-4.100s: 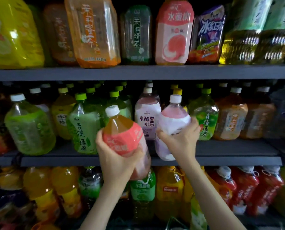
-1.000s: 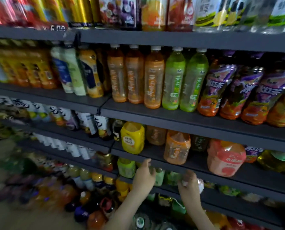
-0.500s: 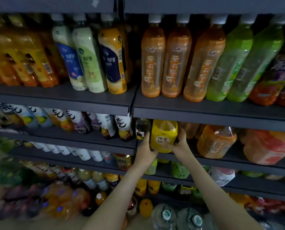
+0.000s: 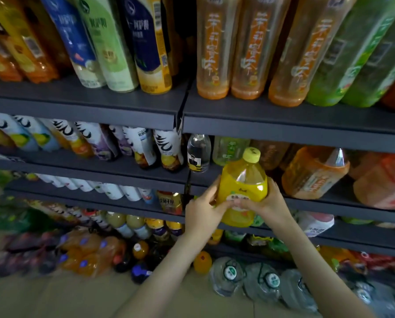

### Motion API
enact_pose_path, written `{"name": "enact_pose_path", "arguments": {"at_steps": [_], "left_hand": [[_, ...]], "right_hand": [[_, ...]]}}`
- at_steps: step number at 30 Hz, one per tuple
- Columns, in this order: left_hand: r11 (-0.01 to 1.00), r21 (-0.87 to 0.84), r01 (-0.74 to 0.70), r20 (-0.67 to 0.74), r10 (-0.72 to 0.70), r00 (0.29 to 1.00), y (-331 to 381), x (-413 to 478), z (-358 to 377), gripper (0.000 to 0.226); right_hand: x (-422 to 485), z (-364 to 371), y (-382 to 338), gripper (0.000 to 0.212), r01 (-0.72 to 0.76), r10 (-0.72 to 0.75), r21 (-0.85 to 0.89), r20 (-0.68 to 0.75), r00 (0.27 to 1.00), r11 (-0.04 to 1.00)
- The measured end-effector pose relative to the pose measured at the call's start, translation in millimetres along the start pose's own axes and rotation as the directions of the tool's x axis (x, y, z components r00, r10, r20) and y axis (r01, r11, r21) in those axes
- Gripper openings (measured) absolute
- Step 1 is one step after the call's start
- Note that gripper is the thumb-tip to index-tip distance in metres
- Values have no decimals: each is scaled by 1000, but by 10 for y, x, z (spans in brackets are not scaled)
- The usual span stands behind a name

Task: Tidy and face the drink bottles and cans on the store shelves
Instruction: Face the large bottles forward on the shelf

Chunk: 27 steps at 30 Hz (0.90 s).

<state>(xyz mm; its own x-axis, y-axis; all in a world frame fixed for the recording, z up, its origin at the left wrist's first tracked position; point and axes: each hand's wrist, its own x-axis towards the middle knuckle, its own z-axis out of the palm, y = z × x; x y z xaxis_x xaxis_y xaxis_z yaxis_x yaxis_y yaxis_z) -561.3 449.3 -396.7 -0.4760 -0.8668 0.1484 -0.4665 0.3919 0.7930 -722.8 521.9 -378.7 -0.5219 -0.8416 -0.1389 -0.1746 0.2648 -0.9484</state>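
Note:
A large yellow bottle [image 4: 242,184] with a yellow cap is held out in front of the dark shelf [image 4: 306,200], tilted slightly. My left hand [image 4: 202,211] grips its left side and my right hand [image 4: 266,203] grips its right side, fingers meeting over the lower label. Behind it on the same shelf stand a small clear bottle [image 4: 198,153], a pale green bottle [image 4: 229,149] and a large orange bottle [image 4: 313,174].
Tall orange and green bottles [image 4: 251,49] line the shelf above. White sleeved bottles [image 4: 141,143] fill the left bay. Lower shelves hold more drinks, and water jugs [image 4: 260,281] and shrink-wrapped packs [image 4: 84,255] sit on the floor.
Both hands have pulled the yellow bottle forward and down, off the shelf front, and the view has moved closer to the shelves.

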Motion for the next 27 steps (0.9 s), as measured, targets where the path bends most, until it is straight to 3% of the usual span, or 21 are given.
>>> {"name": "enact_pose_path", "arguments": {"at_steps": [4, 8, 13, 18, 23, 27], "left_hand": [[998, 32, 52, 106, -55, 993, -135, -425, 128, 78], [992, -78, 104, 228, -84, 970, -598, -664, 367, 55], [988, 142, 63, -24, -61, 998, -1444, -618, 784, 51], [997, 71, -35, -182, 47, 982, -2069, -352, 1267, 69], [985, 31, -169, -352, 169, 921, -2298, 20, 1715, 96], [980, 50, -193, -432, 196, 880, -2346, 261, 1975, 121]], "right_hand": [[-412, -31, 346, 65, -103, 101, 69, 32, 994, 992], [-609, 97, 1018, 80, -149, 150, 26, -44, 988, 988], [-457, 331, 1868, 96, -84, 87, 25, -169, 982, 996], [-232, 526, 2463, 71, 36, -17, 54, -314, 949, 998], [20, 600, 2891, 82, 219, -145, 145, -400, 905, 965], [240, 650, 3082, 85, 342, -251, 133, -450, 857, 930]]}}
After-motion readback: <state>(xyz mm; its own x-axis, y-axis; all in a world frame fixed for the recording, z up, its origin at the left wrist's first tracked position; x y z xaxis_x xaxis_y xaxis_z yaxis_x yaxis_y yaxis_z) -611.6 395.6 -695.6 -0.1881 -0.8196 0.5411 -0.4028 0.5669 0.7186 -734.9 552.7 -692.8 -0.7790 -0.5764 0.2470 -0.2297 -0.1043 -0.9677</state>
